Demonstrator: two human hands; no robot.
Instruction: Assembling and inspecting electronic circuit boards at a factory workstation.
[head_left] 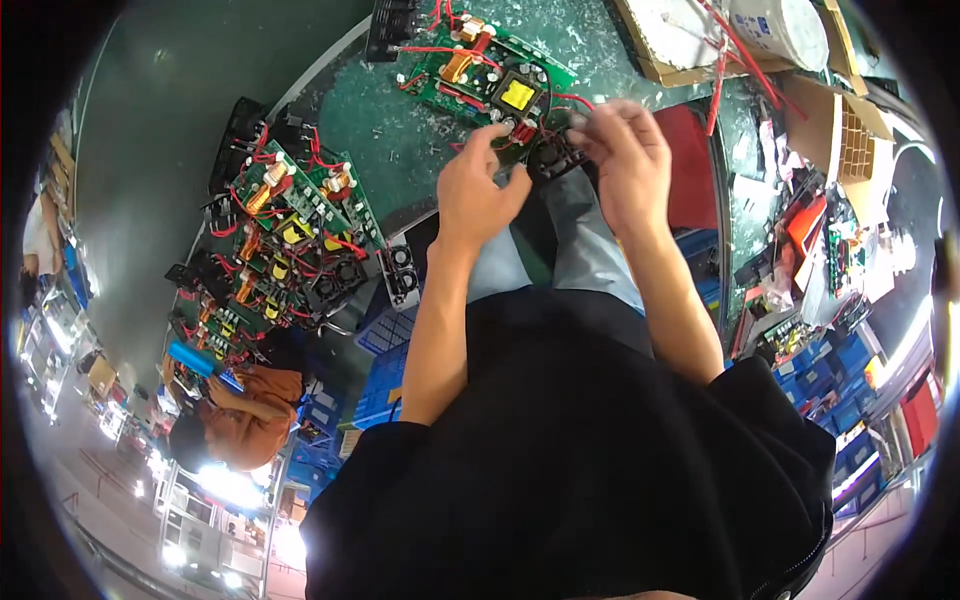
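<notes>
A green circuit board [553, 68] with a yellow-topped transformer [517, 95], coils and red wires lies on the green table in front of me. My left hand [474, 195] is at its near edge, thumb and forefinger apart, the forefinger tip close to the board. Beside it, a small black fan [553, 157] sits between my hands at the table edge. My right hand [630, 165] is over the fan's right side with bent fingers drawn together. A red wire [575, 98] runs from the board toward these fingertips; what they pinch is too small to make out.
Several similar boards [290, 235] with fans are piled at the left. A red sheet [690, 165] lies right of my right hand. An open cardboard box [855, 145] and a white bucket [780, 30] stand at the right. Another person [250, 415] works at the lower left.
</notes>
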